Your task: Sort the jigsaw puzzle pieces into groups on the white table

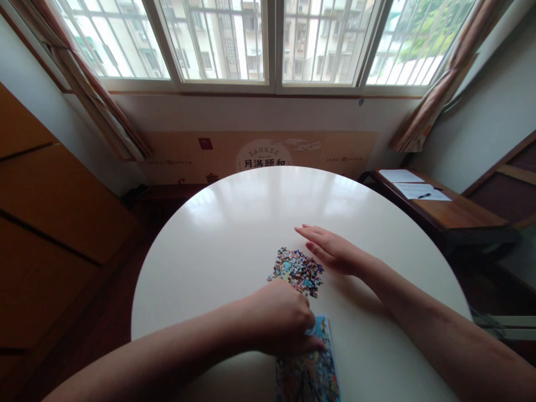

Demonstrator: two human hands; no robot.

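Note:
A heap of small colourful jigsaw pieces (296, 270) lies on the round white table (234, 234). Just nearer to me lies a colourful picture card or box lid (310, 371), flat on the table. My left hand (281, 318) is curled closed, resting on the far end of that card and touching the near edge of the heap; what its fingers hold is hidden. My right hand (333, 249) lies flat on the table with fingers stretched out, right beside the heap's right side, holding nothing.
A dark wooden side table (456, 215) with sheets of paper (412, 186) and a pen stands at the right. A flat cardboard box (259, 156) leans against the wall under the window. A wooden cabinet (50, 206) fills the left side.

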